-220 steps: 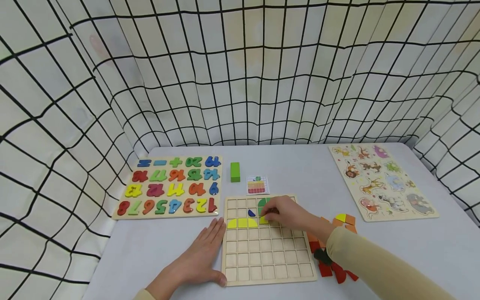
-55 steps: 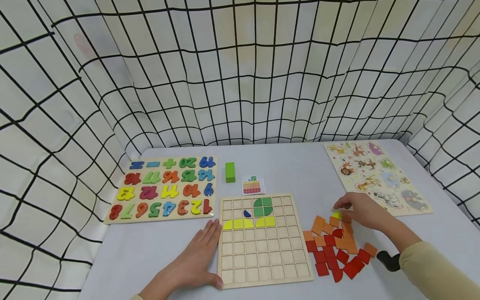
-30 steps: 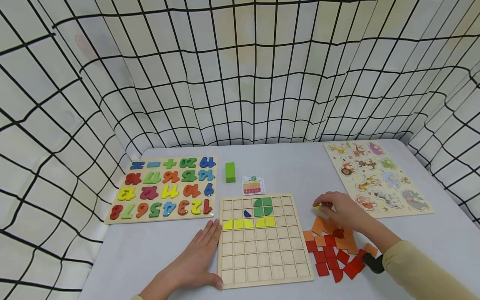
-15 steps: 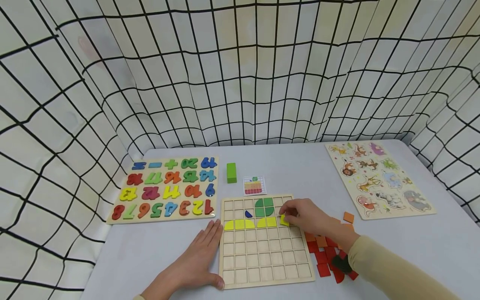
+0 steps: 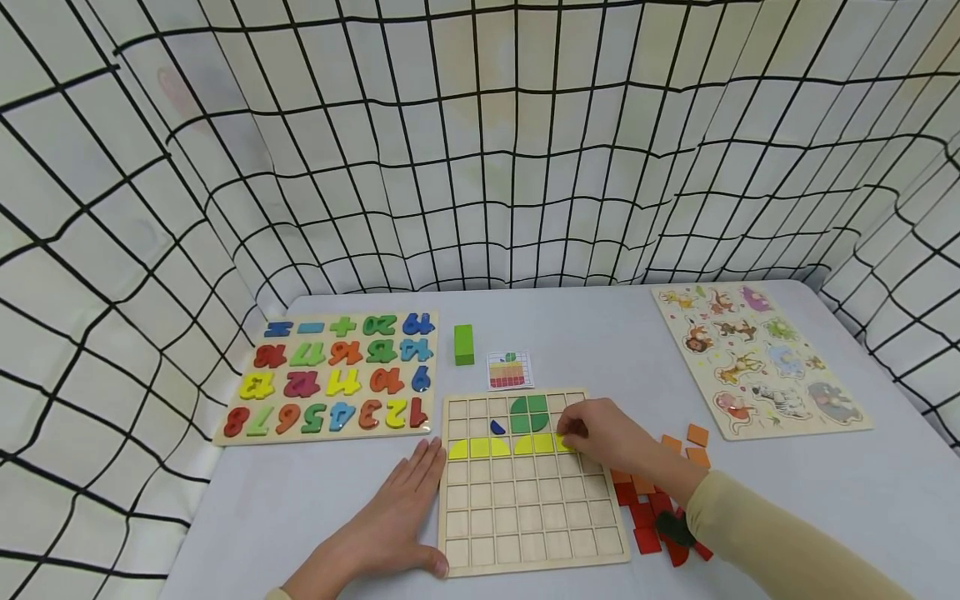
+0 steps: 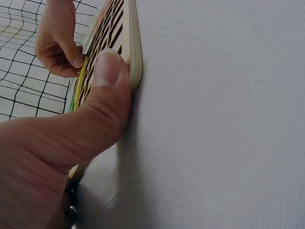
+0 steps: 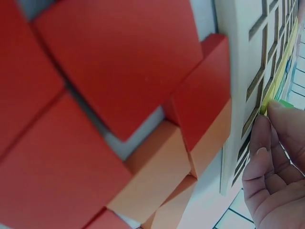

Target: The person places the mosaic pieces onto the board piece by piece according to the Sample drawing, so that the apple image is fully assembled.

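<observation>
A wooden grid board (image 5: 532, 518) lies on the table with yellow tiles (image 5: 478, 448) in one row, a green leaf shape (image 5: 529, 414) of several tiles above, and a small dark blue piece (image 5: 497, 427). My right hand (image 5: 606, 435) pinches a yellow tile (image 7: 263, 110) between thumb and forefinger, at the right end of that row. Fingers hide most of this tile, so whether it sits flat in its cell is unclear. My left hand (image 5: 396, 518) rests on the table, fingers straight, touching the board's left edge; its thumb (image 6: 108, 78) lies against the near corner.
Loose red tiles (image 5: 647, 540) and orange tiles (image 5: 697, 435) lie right of the board, partly under my right forearm. Behind it are a pattern card (image 5: 510, 371) and a green block (image 5: 463, 345). A number puzzle (image 5: 330, 371) stands left, an animal puzzle (image 5: 761, 367) right. Black netting surrounds the table.
My right hand picked a yellow tile from the loose pile, carried it left to the board and lowered it at the yellow row's right end. My left hand stayed at the board's edge.
</observation>
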Action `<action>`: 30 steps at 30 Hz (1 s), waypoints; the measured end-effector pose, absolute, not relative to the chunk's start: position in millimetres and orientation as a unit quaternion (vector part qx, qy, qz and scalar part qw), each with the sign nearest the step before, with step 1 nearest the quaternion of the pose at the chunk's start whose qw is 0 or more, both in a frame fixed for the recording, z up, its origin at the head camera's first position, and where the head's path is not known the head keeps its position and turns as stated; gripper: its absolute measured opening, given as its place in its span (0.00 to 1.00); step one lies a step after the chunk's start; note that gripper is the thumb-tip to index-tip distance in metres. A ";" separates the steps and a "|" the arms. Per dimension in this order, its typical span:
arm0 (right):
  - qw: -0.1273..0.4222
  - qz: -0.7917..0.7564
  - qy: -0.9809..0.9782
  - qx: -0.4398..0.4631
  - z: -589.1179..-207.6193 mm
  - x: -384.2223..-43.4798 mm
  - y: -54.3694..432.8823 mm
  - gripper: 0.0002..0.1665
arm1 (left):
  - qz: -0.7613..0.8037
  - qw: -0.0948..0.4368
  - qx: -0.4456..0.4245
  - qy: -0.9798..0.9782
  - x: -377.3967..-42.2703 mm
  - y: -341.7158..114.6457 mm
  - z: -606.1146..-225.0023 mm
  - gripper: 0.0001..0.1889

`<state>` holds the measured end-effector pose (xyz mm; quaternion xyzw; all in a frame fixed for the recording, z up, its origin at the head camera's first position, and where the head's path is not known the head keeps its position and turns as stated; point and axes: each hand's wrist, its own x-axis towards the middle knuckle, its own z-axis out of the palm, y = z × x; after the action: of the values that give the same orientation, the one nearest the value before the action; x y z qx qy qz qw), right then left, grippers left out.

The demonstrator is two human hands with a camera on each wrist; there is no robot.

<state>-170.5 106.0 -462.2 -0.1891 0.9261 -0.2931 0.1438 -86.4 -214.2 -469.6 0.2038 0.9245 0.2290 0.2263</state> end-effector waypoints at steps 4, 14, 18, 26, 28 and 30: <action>0.143 -0.292 0.928 -0.181 -460.1 -169.7 107.9 0.04 | 0.226 0.226 0.204 0.925 -87.4 -213.7 -469.1 0.72; 0.117 -0.308 0.930 -0.164 -451.6 -170.0 158.0 0.07 | 0.224 0.223 0.208 0.926 -87.1 -212.7 -469.4 0.72; 0.100 -0.282 0.944 -0.135 -447.4 -171.4 194.9 0.08 | 0.221 0.223 0.207 0.926 -87.7 -212.2 -469.0 0.72; 0.098 -0.246 0.956 -0.131 -448.1 -164.8 257.7 0.11 | 0.217 0.224 0.208 0.927 -87.7 -212.6 -468.4 0.72; 0.098 -0.228 0.959 -0.140 -448.4 -163.0 266.5 0.12 | 0.215 0.222 0.210 0.928 -87.9 -212.7 -469.1 0.73; 0.107 -0.212 0.960 -0.146 -449.6 -162.0 272.2 0.11 | 0.213 0.221 0.210 0.928 -88.3 -212.6 -469.9 0.73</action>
<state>-162.0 272.2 -449.6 -0.1459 0.9604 -0.2121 0.1066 -88.3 -212.6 -469.9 0.2104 0.9280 0.2134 0.2212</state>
